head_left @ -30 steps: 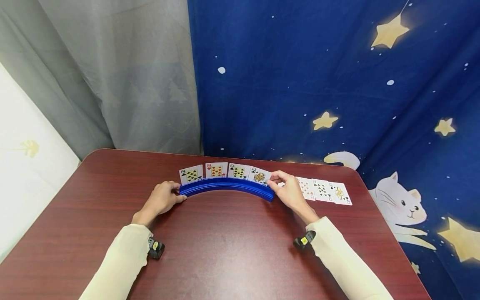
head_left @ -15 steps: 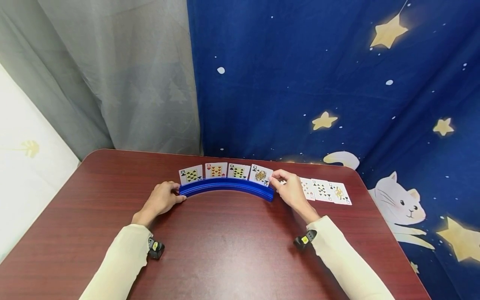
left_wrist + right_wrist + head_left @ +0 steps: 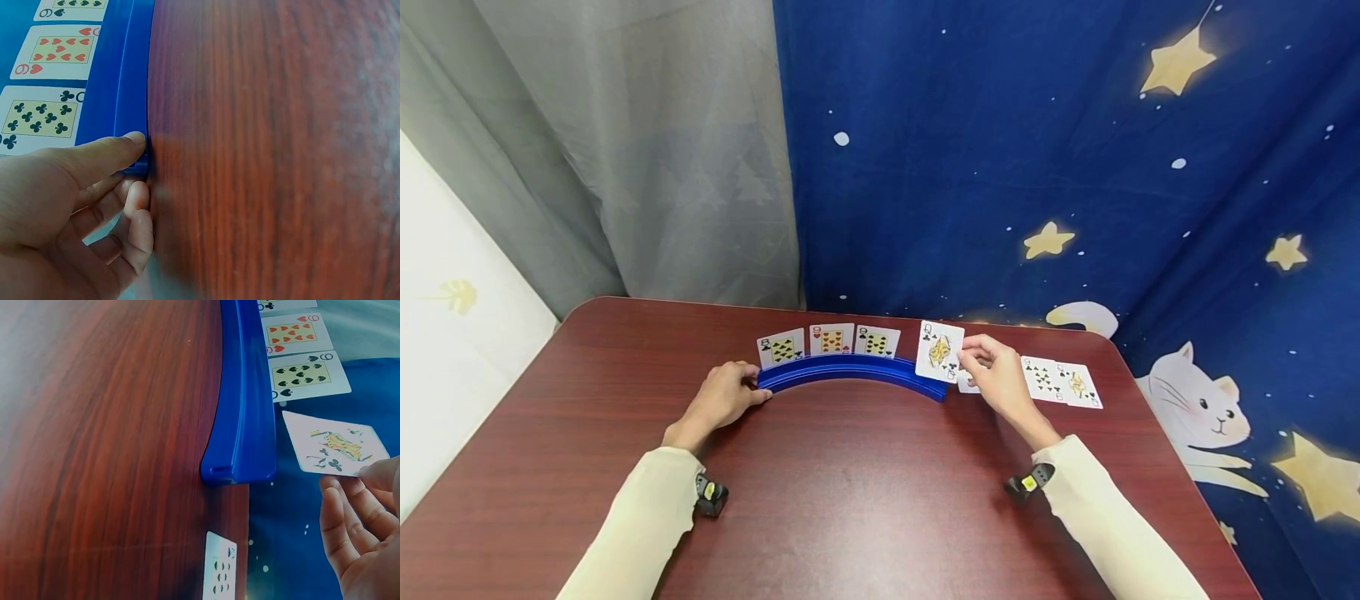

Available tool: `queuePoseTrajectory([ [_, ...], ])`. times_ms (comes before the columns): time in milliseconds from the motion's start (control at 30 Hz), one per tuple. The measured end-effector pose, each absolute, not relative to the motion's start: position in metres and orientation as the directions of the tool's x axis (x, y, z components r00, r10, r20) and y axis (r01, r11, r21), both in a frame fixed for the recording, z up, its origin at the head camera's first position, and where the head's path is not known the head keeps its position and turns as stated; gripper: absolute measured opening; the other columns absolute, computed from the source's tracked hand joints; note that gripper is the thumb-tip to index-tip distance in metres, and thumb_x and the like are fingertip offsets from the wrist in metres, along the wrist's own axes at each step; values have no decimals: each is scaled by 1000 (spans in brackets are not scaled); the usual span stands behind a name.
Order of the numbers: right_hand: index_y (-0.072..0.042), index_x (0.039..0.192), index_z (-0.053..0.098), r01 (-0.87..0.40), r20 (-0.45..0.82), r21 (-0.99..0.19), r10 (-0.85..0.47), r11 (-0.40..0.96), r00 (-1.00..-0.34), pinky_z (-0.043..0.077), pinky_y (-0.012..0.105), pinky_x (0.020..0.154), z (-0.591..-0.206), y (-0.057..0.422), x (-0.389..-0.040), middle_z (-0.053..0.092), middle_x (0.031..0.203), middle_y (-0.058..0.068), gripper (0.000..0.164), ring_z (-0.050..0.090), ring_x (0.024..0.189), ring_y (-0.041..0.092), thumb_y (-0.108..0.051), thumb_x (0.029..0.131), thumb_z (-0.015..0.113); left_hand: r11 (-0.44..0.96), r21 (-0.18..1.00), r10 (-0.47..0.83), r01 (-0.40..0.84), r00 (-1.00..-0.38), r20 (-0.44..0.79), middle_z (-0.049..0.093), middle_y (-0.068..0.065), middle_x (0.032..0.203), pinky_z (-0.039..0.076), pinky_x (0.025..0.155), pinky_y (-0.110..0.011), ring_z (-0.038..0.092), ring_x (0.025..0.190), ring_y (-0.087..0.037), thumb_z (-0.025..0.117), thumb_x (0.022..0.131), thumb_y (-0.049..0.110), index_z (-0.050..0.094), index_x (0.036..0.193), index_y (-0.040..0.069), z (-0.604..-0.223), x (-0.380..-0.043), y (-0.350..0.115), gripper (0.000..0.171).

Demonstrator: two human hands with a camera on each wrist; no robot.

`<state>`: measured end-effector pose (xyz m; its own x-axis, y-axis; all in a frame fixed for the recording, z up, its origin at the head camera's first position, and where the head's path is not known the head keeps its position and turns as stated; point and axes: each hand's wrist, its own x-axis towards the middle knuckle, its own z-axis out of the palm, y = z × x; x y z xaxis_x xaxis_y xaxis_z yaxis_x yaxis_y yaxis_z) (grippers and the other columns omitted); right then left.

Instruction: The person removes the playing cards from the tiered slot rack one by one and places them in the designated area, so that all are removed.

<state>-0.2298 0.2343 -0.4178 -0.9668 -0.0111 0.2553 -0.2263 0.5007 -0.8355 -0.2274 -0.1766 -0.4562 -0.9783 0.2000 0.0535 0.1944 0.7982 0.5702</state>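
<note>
A curved blue playing card holder (image 3: 842, 367) stands on the table, with the nine of clubs (image 3: 782, 347), nine of hearts (image 3: 832, 340) and nine of spades (image 3: 877, 342) upright in its slot. My left hand (image 3: 722, 396) pinches the holder's left end; in the left wrist view the thumb (image 3: 128, 147) lies over that end. Between thumb and fingers of my right hand (image 3: 1006, 385) is a queen of clubs (image 3: 936, 352), gripped by its right edge. The right wrist view shows this queen (image 3: 337, 445) apart from the holder's right end.
Face-up playing cards lie in a row to the right: a black spot card (image 3: 1042, 379), a face card (image 3: 1080, 386) and others partly behind my right hand. The dark red wooden table (image 3: 850, 500) ends at curtains, one grey (image 3: 700, 167), one blue (image 3: 925, 208).
The queen of clubs has come up out of the holder's right end, moving up and right in my right hand. My left hand has stayed on the holder.
</note>
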Motion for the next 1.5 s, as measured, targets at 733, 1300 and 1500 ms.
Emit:
queuePoseTrajectory([
  [733,4,116,61,210,-216,-867,40,453,-976,51,26,56,-443,289,-206,73,88,3,26,67,72,9,-11,95,62,799,567,209,201,-977,51,66,-15,96,46,79,-47,57,84,-29,74,86,15,71,94,0,-454,-230,-178,17],
  [1300,2,113,64,299,-337,-782,34,547,-941,47,27,53,-450,305,-195,70,80,3,24,66,69,13,-10,92,63,794,578,202,188,-978,41,66,-16,97,45,80,-47,56,87,-30,74,87,15,71,95,0,-455,-229,-177,18],
  [1500,3,112,64,294,-338,-770,29,566,-941,48,28,52,-451,307,-194,71,83,4,24,68,70,14,-11,92,64,794,579,201,185,-979,37,66,-16,99,45,80,-47,57,87,-30,74,87,15,71,96,0,-456,-228,-176,18],
])
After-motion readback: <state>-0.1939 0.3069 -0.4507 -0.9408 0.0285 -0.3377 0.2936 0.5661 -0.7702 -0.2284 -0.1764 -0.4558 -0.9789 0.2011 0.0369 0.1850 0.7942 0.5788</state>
